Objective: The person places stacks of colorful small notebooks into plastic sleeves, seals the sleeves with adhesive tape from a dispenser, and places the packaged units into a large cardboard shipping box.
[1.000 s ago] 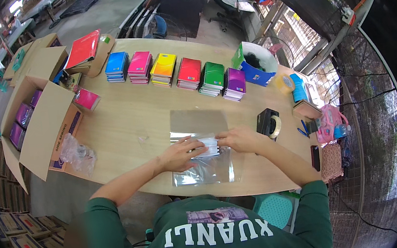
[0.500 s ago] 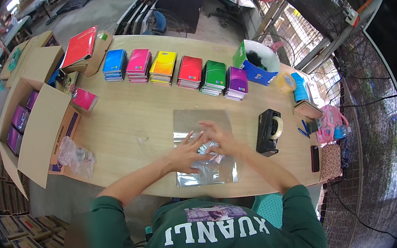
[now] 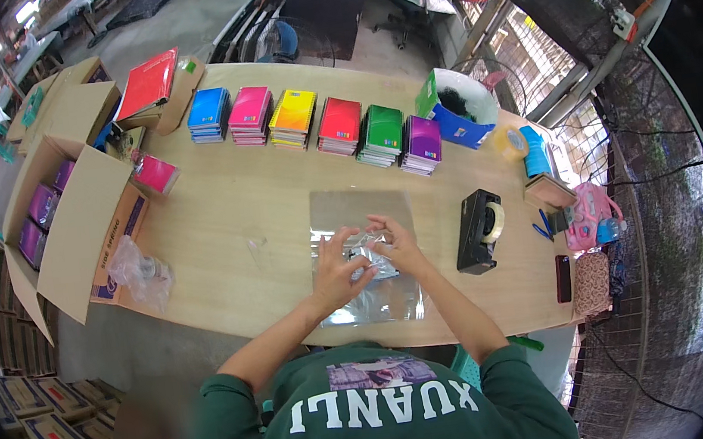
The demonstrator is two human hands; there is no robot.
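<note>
A stack of clear plastic sheets or bags (image 3: 391,302) lies flat near the front edge of the table, glossy with reflections. Over its middle, my left hand (image 3: 341,268) is curled, thumb and forefinger pinching at the crinkled plastic. Close on its right, my right hand (image 3: 398,247) bends its fingers in toward the same spot and also grips the plastic. The fingertips partly hide how much film is held. Right of the sheets stands a black tape dispenser (image 3: 472,236) with a roll of tape.
Stacks of notebooks line the far side: blue (image 3: 207,110), pink (image 3: 250,110), yellow (image 3: 293,113), red (image 3: 339,125), green (image 3: 379,134), purple (image 3: 421,142). An open carton (image 3: 80,237) stands left, beside a crumpled plastic bag (image 3: 139,274). Pliers (image 3: 545,226) and a phone (image 3: 563,279) lie right.
My hands have drawn apart from their overlapping position. The left has turned from lying flat to a curled pinch, and the right has shifted slightly right.
</note>
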